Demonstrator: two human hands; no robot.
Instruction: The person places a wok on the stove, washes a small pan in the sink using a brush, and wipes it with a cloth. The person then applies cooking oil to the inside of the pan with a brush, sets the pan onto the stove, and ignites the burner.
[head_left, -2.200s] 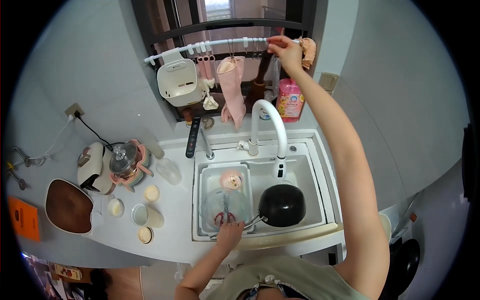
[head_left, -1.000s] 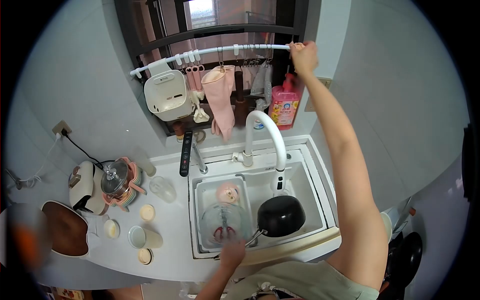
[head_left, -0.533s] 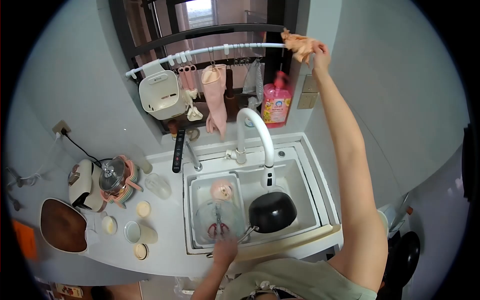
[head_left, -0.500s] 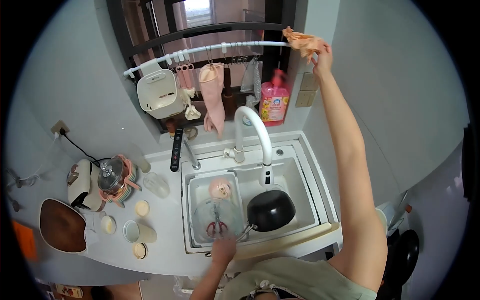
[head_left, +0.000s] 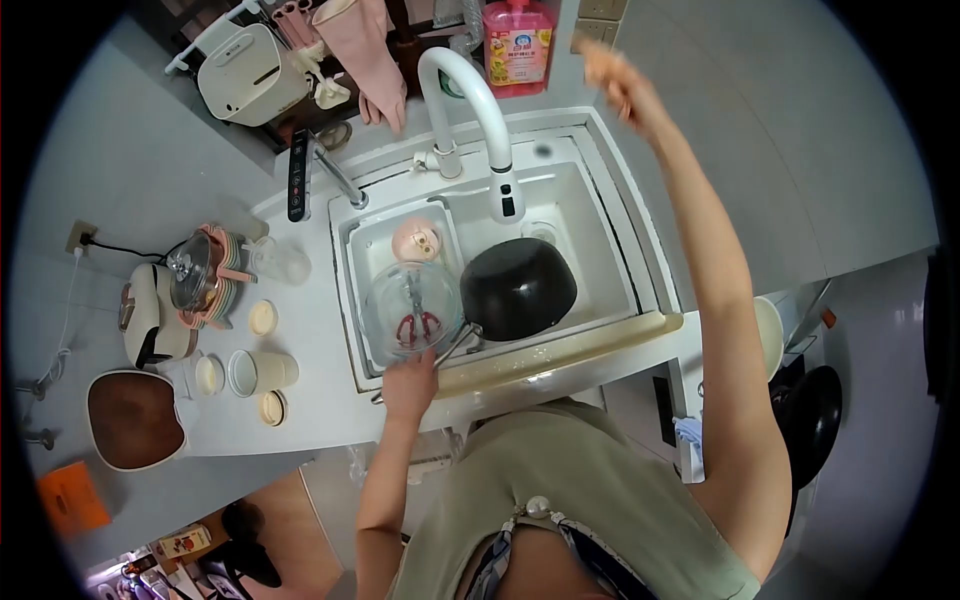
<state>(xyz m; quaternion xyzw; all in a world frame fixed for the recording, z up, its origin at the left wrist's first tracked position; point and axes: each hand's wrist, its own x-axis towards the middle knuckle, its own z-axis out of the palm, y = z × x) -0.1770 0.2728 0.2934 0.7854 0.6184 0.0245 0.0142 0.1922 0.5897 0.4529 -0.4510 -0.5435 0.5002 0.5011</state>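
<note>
My left hand is at the sink's front edge, closed around the thin metal handle of a black pot. One fingertip reaches the near rim of a clear glass bowl. Inside or under that bowl are red-handled scissors, seen through the glass. The pot sits tilted in the right basin below the white faucet. Raised at the wall on the right, my right hand is smeared by motion. Whether its fingers hold anything does not show. The orange cloth cannot be made out.
A pink round item lies in the left basin. Jars and lids stand on the left counter near a lidded glass pot. Pink gloves and a pink soap bottle are behind the sink. A black pan is far right.
The view has tilted downward. My right hand has come away from the hanging rail, where it held an orange cloth; rail end and cloth are out of sight. My left hand stays by the pot handle.
</note>
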